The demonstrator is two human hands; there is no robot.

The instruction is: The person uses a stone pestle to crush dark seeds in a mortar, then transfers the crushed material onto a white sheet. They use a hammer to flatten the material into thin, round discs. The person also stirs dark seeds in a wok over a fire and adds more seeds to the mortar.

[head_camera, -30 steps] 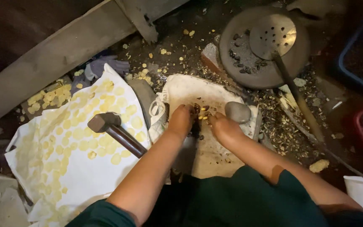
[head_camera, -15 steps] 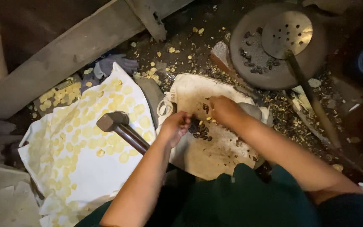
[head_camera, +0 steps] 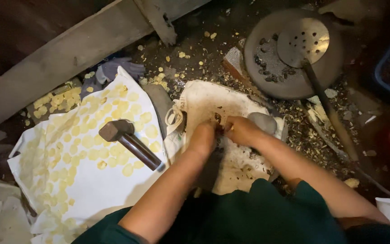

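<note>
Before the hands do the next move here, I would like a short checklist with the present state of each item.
1. Both hands in view: left hand and right hand meet over the white sack. Ok.
2. Small dark pieces pinched between the fingertips: grip hidden. Cannot tell.
3. Hammer out of the way: it lies on the white sheet, apart from both hands. Ok.
4. Grey stone close by: just beyond the right hand. Ok.
5. Yellow discs undisturbed: spread flat over the sheet. Ok.
6. Floor around the sack free of debris: shell bits scattered there. Not ok.
</note>
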